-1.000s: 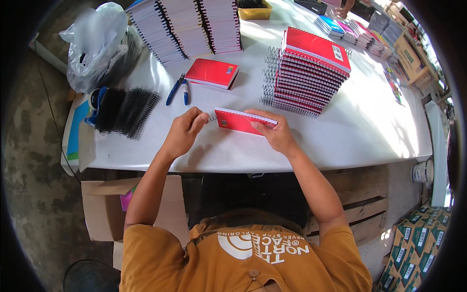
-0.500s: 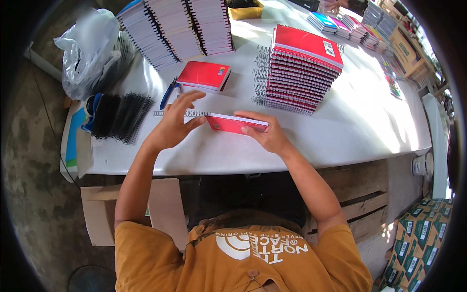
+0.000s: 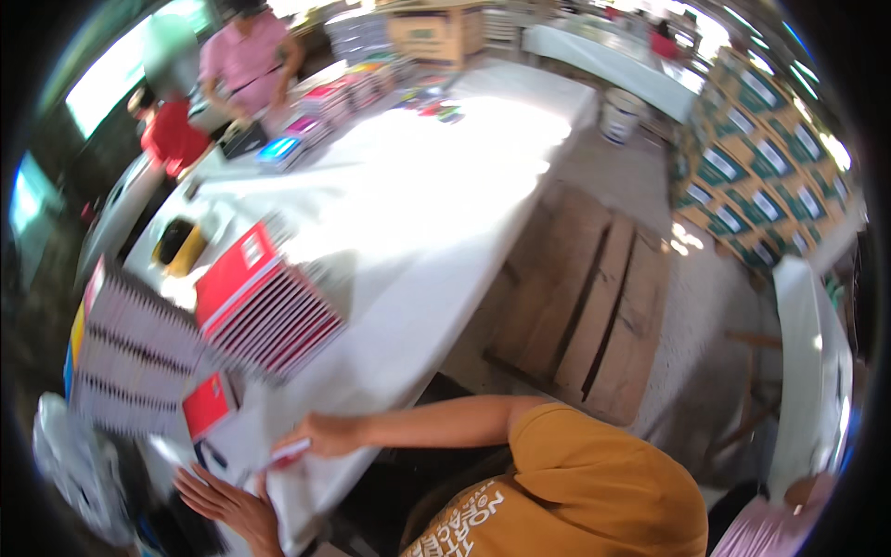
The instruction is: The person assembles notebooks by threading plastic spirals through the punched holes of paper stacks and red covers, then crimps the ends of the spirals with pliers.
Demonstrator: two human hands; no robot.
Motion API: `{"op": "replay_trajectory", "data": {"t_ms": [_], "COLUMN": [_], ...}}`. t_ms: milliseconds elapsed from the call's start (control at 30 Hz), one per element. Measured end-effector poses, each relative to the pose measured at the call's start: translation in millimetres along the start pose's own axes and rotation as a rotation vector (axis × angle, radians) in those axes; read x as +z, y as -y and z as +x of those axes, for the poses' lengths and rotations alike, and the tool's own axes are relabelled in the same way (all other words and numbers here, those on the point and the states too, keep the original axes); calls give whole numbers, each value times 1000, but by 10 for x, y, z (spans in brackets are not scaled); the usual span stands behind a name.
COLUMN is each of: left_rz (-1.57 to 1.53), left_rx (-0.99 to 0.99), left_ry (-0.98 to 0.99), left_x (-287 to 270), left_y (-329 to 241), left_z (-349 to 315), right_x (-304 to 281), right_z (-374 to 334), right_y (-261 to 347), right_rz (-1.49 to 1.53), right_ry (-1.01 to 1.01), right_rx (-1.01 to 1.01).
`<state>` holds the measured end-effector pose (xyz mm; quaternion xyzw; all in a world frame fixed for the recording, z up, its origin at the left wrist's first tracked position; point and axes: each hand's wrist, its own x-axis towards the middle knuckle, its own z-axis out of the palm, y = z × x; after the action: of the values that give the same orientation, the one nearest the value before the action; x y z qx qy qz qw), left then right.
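Observation:
Held in my right hand [image 3: 327,434], its fingers closed, is a small red notebook [image 3: 290,451], blurred and seen nearly edge-on. My left hand [image 3: 227,503] is beside it, low over the table, with fingers spread and nothing visibly gripped. The coil at the notebook's edge cannot be made out now. Just beyond my hands lie a dark blue pen [image 3: 212,455] and another red notebook [image 3: 208,407]. Farther off stands a tall stack of red notebooks [image 3: 243,278] with wire coils sticking out. Black coils [image 3: 176,525] are partly visible beside my left hand.
Thick rows of bound books [image 3: 139,357] stand at the left, near a clear plastic bag [image 3: 79,469]. A yellow tray [image 3: 188,252] and small book piles [image 3: 325,104] are farther back. A wooden pallet [image 3: 575,297] lies right of the table. One person in pink [image 3: 249,56] works across it.
My view has swung to the right, showing more of the room and people. The red notebook stays in my right hand; my left hand is still spread beside it.

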<state>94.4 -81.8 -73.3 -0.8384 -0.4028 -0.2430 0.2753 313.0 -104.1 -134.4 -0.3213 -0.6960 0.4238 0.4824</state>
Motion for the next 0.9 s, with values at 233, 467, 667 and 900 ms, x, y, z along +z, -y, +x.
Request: {"op": "replay_trajectory", "data": {"t_ms": [233,467,667,900], "left_rz": [-117,-17,-363,-476], "left_rx": [-178,-49,163,130], "left_ry": [-24,-164,167,64], "left_x": [-96,63,526,234], "left_y": [-162,-138,-171,-485], "left_z": [-201,-502,-1297,-726], "right_x": [232,335,425,555], "right_z": [-351,-373,-371,-343], "right_y": [256,186,255,170], "right_rz": [24,-2,-49,-127], "right_ry": [-70,-100,-123,-146], "right_rx": [-65,-137,-219,-285]}}
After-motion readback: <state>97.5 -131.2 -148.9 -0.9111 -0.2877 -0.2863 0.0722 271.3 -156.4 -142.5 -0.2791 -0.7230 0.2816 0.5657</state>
